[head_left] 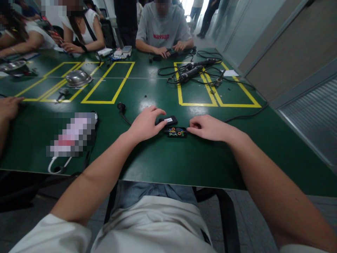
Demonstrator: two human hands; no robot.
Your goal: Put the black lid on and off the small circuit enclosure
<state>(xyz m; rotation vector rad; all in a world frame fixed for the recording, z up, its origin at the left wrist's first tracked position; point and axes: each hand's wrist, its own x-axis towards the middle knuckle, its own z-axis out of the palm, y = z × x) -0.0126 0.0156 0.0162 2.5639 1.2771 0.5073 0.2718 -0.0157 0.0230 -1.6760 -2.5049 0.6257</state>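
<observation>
A small opened black case with a circuit board inside (pixel 176 132) lies on the green table (pixel 163 158) in front of me. Just behind it lies its black cover with a white label (pixel 170 120). My left hand (pixel 146 123) rests at the left end of the case, fingers curled, fingertips touching the cover and the case. My right hand (pixel 206 127) is at the case's right end, fingers curled, fingertips touching it.
A black plug and cable (pixel 121 107) lie left of my hands. Tangled cables and electric tools (pixel 193 71) fill a yellow-marked box ahead right. A metal bowl (pixel 78 78) sits ahead left. Other people sit across and at the left; one hand (pixel 9 107) rests nearby.
</observation>
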